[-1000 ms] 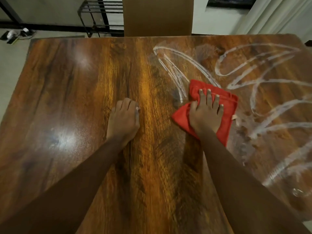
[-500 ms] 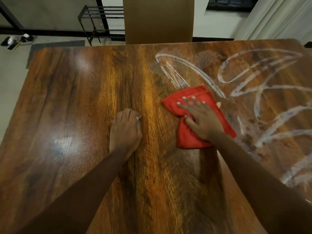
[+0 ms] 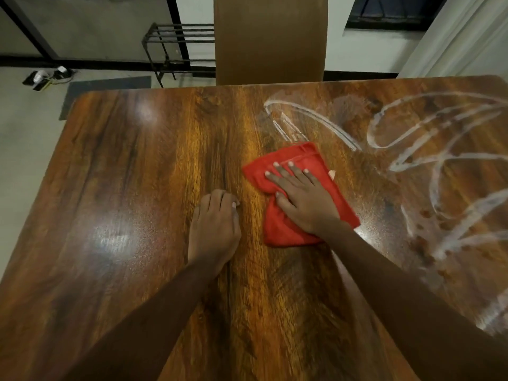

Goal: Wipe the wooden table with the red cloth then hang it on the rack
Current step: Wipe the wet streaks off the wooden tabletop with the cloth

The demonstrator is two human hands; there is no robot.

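- Head view, looking down over the wooden table [image 3: 123, 188]: the right hand [image 3: 302, 200] lies flat on the red cloth [image 3: 283, 229], fingers straight and slightly spread, pressing it to the tabletop near the centre
- Right-hand fingers [image 3: 277, 176] point toward the far left; a second ago they pointed straight away from the person
- Cloth position: folded and bunched under the palm, it has travelled leftward since a second ago, and since half a second ago it has barely moved
- Left hand [image 3: 215, 224] rests on bare wood just left of the cloth, apart from it, fingers loosely bent and holding nothing; its place on the table is unchanged
- White streaks [image 3: 439, 160] loop across the right half of the table, the nearest stroke ending at the cloth's far edge
- Beyond the far table edge stands a brown chair back [image 3: 270, 37], with a dark metal rack [image 3: 178, 42] on the floor to its left; both show more fully than before, the camera having tilted upward
- Pale curtain [image 3: 467, 37] hangs at the upper right
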